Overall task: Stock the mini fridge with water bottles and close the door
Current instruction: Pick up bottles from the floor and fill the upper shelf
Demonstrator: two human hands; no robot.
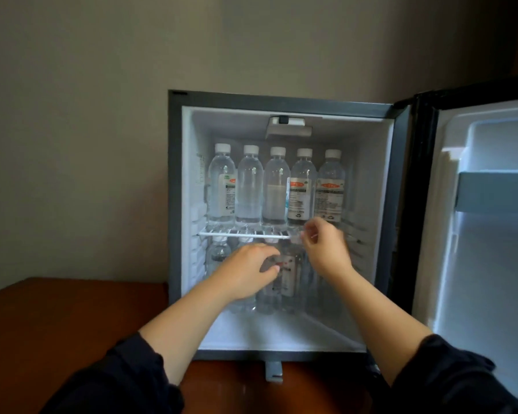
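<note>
Okay, your mini fridge (177, 204) sits on the wooden tabletop (72, 309), door (491, 234) swung fully open at 3 o'clock, so closing isn't started. Upper shelf (243, 234) carries five water bottles (277, 186) upright in one tight row, caps up, likely packed edge to edge to use the width. Lower compartment holds more bottles (219, 255), partly hidden behind your arms; count unclear.

Your left hand (245, 270) is curled around a lower bottle (284, 273) near centre, bottle at 3 o'clock of the palm, fingers touching it; looks like you're seating it in the row. Your right hand (323, 243) hovers at the shelf's front edge, just below the two rightmost upper bottles, fingers loosely bent. It's motion-blurred, so I cannot tell if it's pinching anything. Stocking looks nearly done; door is what's left.
</note>
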